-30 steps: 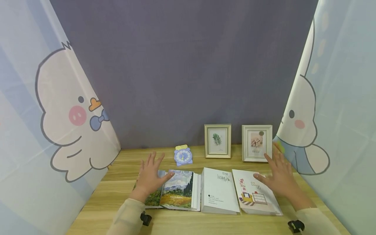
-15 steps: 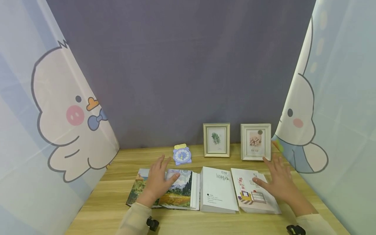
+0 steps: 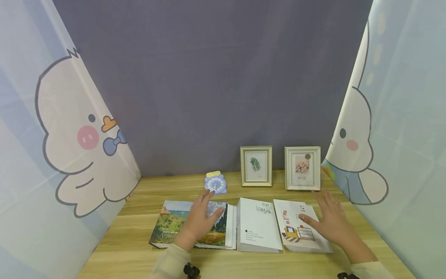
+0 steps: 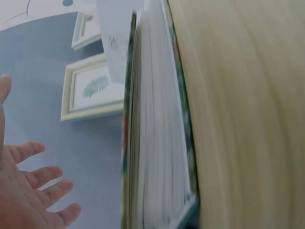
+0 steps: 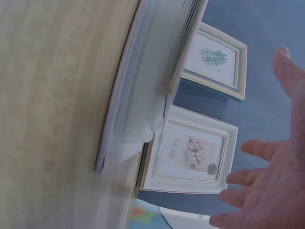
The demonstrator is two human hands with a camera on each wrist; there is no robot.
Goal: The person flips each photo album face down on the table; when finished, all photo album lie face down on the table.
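Observation:
My left hand hovers with spread fingers over a landscape-cover photo album, partly covering it. To its left lies another landscape photo album. My right hand, fingers also extended, is over the right edge of a white album with drawn furniture. Between the hands lies a white album with dark lettering. In the left wrist view, the left palm faces an album's thick page edge, apart from it. The right wrist view has the right palm holding nothing.
Behind the albums stand a frame with a green leaf and a white frame with pink flowers. A blue clock-shaped item is left of them. A dark curtain hangs behind the wooden table.
My left hand has moved right, from above the leftmost album to above the second landscape one. My right hand stays over the rightmost album, slightly lower. The albums look unmoved.

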